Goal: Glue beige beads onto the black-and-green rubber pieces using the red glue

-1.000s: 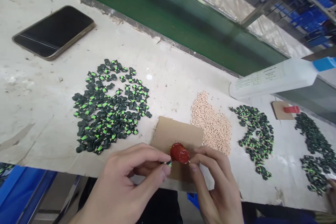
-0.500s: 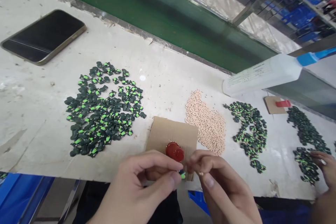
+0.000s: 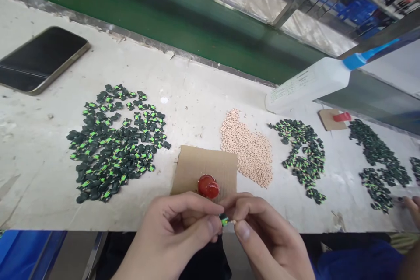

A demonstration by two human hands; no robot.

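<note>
Between the thumb and fingers of my left hand (image 3: 183, 232) is a small dark piece with bright green marks (image 3: 224, 219). My right hand (image 3: 262, 232) pinches a tiny beige bead-like piece (image 3: 232, 222), close against the green-marked end; whether the two touch I cannot tell. Just beyond my fingertips, a red cap-like holder (image 3: 208, 186) with a wet-looking surface stands on a cardboard square (image 3: 190, 166). A large pile of dark and green pieces (image 3: 114, 148) lies to the left. A heap of beige pieces (image 3: 246, 146) lies to the right of the cardboard.
A phone (image 3: 42, 59) lies at the far left. A white bottle with a blue nozzle (image 3: 308, 83) leans at the back right. More dark pieces (image 3: 303, 157) and another cardboard with a red cap (image 3: 341, 117) sit rightward. Another person's hand (image 3: 412, 208) shows at the right edge.
My hands have drawn together, bringing the beige piece close to the dark and green piece, now more visible. The view has shifted. The other person's hand has withdrawn toward the edge.
</note>
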